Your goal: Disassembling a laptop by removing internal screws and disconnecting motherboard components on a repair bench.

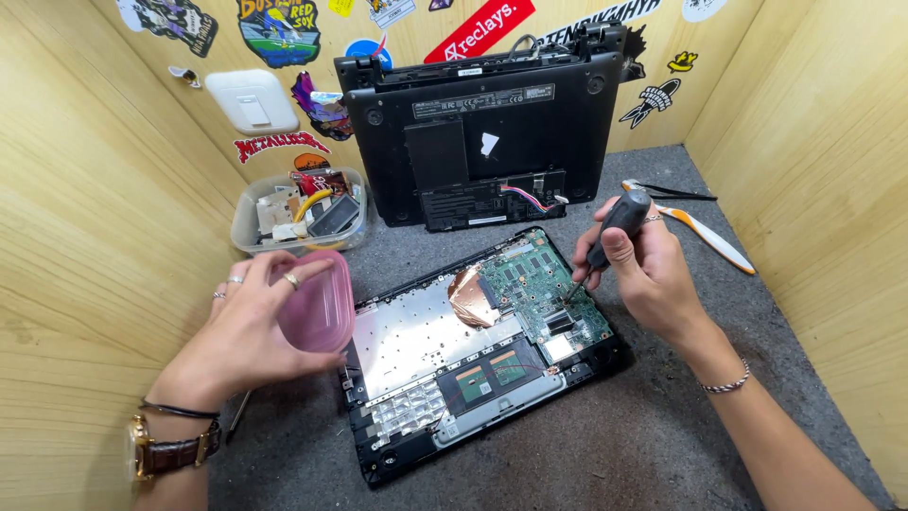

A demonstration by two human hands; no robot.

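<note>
The left hand (251,322) wraps around a small pink tub (320,305) at the left edge of the opened laptop (473,350). The right hand (643,270) grips a black screwdriver (615,227), tip down on the green board (549,284).

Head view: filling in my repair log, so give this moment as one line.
left hand: holds pink container | right hand: screwdriver on green motherboard | opened laptop

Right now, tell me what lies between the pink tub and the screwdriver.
In the head view, the opened laptop lies between the pink tub and the screwdriver: its silver plate, a copper foil patch and part of the green board.
</note>
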